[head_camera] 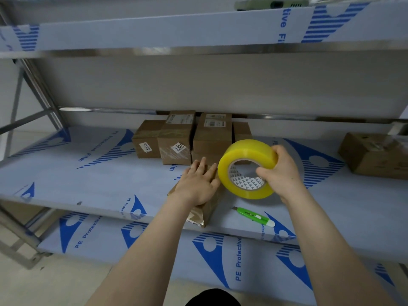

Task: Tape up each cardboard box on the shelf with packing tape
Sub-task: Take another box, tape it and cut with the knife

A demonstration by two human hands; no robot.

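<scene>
Metal shelving rack with tiers wrapped in blue-and-white printed protective film: the middle tier was seen at the level of the hands, with one tier above it and one below. Group of brown cardboard boxes: these were set close together at the back of the middle tier, several bearing white labels, one marked 1107. Single brown cardboard box: this was placed well apart from the group, at the right end of the same tier. Small brown cardboard box: it was positioned at the front edge of the middle tier, one corner projecting past the edge, and was largely covered from above. Wide roll of yellow-tinted packing tape: it was held in the air just right of the small box, its open core turned toward the camera. Left hand: it was laid flat on the small box, fingers straight and spread. Right hand: it was clamped on the tape roll, fingers curled over the outer face and thumb hooked into the core. Green plastic utility knife with white tip: it was left lying on the film near the front edge, right of the small box, untouched.
</scene>
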